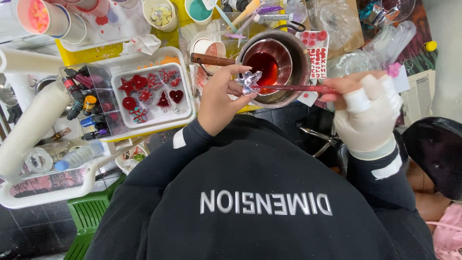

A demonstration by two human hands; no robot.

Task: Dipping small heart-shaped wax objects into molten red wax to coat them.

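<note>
Up close, two hands work over a crowded desk (86, 52). The left hand (219, 98) is bare and pinches one small clear star-shaped mould (249, 82) between thumb and fingertips, fingers curled narrowly around it. The right hand (368, 113) wears a pale glove with two white tape bands on its fingers and grips one long red stirring stick (298, 88) at its far end. The stick runs across from the right hand to the mould, its tip touching or just under the clear piece; which of the two cannot be told.

Just beyond both hands sits one metal pot (293, 79) with one smaller bowl of dark red liquid (264, 65) nested inside it. One brown wooden handle (211, 60) sticks out from the pot toward the left hand's far side.

To the left of the left hand lies one white tray (149, 115) with about nine red cast shapes, among them one star, two hearts and one tree-like triangle. Further left stands one clear organiser (86, 103) holding several small bottles, too jumbled to count exactly. Beyond the right hand lies one white sheet mould (315, 53) with red-filled shapes. At the far edge, beyond the left hand, stand several cups, one of them with teal paint (198, 9).
</note>
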